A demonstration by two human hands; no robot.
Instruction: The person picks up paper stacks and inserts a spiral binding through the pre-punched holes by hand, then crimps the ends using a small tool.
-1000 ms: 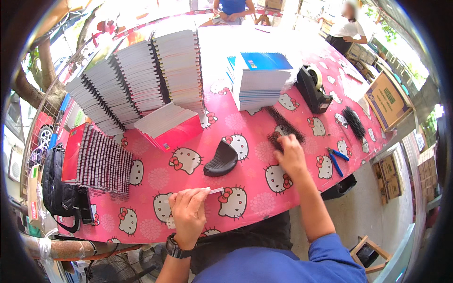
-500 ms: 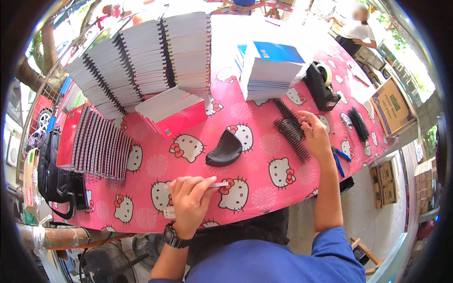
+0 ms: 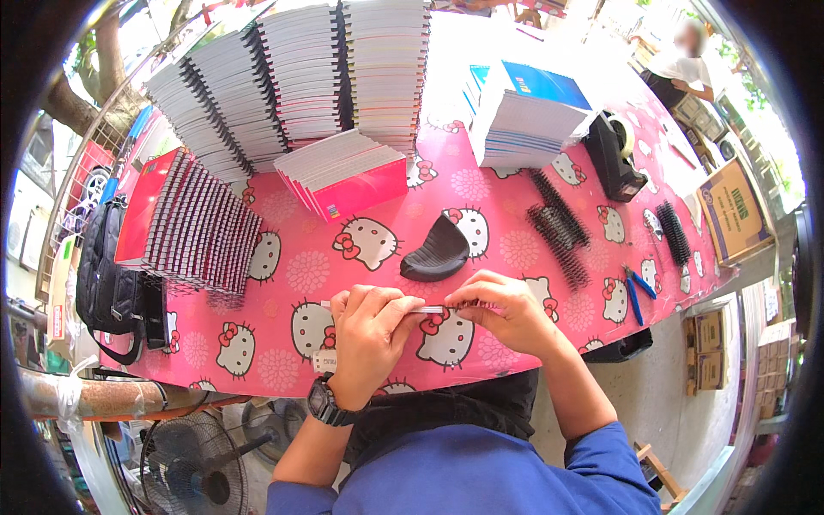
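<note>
My left hand grips a thin white-edged notebook, seen edge-on above the near part of the table. My right hand is closed in a pinch at the notebook's right end. A small dark piece shows at those fingertips, perhaps a binding coil, but it is too small to be sure. Just beyond the hands lies a black curved pad. Loose black binding coils lie in a heap to the right of it.
Behind stand tall stacks of spiral notebooks, with pink-covered pads before them. Red notebooks are at left, blue-covered pads at back right. A tape dispenser, blue-handled pliers and more coils lie right. A person stands far off.
My right hand has left the coil heap and come left to the notebook's end. The left hand still holds the notebook. The whole view has shifted slightly.
</note>
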